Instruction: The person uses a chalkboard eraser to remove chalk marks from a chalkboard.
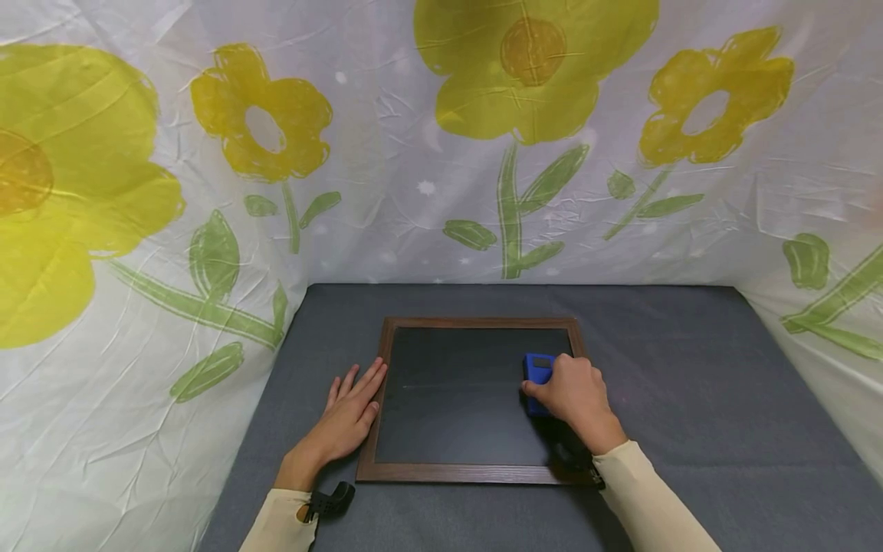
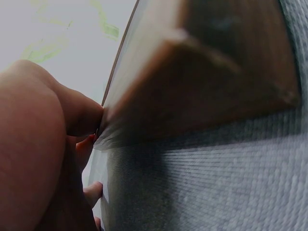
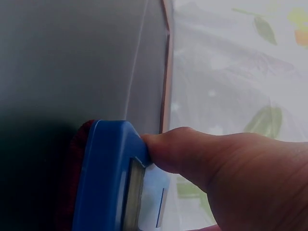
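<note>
Blue eraser [image 1: 537, 379] gripped in the right hand [image 1: 576, 399], pressed on the right part of the chalkboard [image 1: 455, 414]. Left hand [image 1: 348, 414] lies flat and open, fingers at the wooden frame [image 1: 375, 429]. Wiping looks underway; faint chalk line [image 1: 458, 386] remains, so next stroke should probably run leftward.

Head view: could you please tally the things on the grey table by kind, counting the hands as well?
Framed chalkboards: 1
Blue erasers: 1
Hands: 2, the left hand and the right hand
Total: 4
</note>
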### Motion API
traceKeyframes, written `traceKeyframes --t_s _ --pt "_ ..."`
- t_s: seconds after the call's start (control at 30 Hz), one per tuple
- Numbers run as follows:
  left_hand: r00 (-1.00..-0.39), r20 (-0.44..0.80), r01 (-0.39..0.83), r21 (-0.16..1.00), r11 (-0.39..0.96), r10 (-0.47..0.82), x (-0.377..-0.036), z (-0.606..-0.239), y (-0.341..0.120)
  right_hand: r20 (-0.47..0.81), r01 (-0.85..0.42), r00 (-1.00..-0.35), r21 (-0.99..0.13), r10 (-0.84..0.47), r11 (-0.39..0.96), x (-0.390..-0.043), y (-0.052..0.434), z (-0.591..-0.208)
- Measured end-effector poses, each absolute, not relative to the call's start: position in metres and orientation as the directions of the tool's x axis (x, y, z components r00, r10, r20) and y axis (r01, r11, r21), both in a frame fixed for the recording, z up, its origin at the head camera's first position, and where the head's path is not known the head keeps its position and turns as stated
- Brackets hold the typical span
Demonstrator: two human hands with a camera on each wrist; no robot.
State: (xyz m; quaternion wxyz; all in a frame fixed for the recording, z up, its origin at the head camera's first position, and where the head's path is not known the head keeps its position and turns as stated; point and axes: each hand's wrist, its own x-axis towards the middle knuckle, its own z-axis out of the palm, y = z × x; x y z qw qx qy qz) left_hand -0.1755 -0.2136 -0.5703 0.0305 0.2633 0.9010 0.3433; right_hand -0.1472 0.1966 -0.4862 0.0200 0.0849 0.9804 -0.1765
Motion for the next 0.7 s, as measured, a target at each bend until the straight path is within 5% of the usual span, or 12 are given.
traceKeyframes --t_s 0.7 --pt "-0.861 0.111 0.453 0.612 0.648 0.496 -0.178 -0.58 -0.217 -0.112 0.255 -0.967 -0.336 0.23 0.907 -0.139 0.231 -0.483"
